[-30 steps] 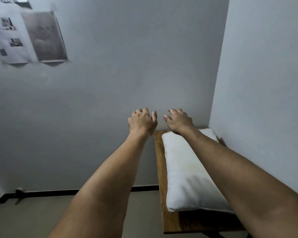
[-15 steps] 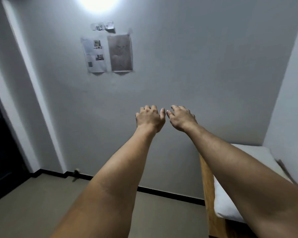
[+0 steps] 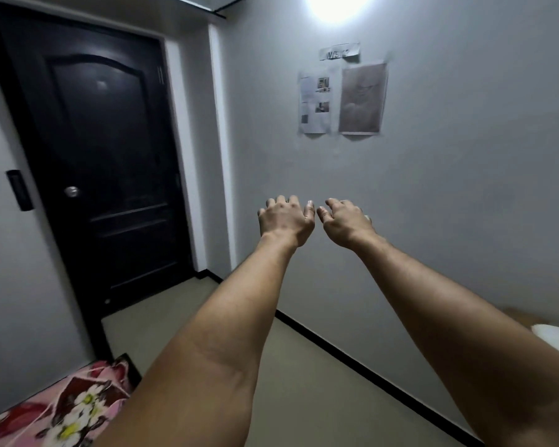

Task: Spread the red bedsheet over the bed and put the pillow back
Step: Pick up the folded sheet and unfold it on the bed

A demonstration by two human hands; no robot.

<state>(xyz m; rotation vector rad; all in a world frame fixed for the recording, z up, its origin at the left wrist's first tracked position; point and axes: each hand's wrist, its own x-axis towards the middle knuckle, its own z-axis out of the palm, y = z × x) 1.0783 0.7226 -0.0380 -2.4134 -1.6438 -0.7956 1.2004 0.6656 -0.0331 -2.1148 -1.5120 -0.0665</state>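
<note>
Both arms are stretched out in front of me at chest height. My left hand (image 3: 284, 217) and my right hand (image 3: 346, 221) hang side by side, fingers loosely curled downward, holding nothing. A corner of the red bedsheet (image 3: 55, 411), patterned with pink and white flowers, shows at the bottom left, below my left forearm. Only a white sliver of the pillow (image 3: 558, 338) peeks out at the right edge, behind my right forearm, resting on a wooden surface (image 3: 520, 316).
A dark door (image 3: 104, 169) with a round knob (image 3: 71, 191) stands at the left. Papers (image 3: 342, 98) are taped to the grey wall ahead under a bright lamp (image 3: 333, 4). Beige floor (image 3: 304, 382) with a black skirting strip runs between the bed and the wall.
My view has swung left: the pillow slid from the middle to the right edge, and the door and red sheet came into sight. My hands kept the same pose.
</note>
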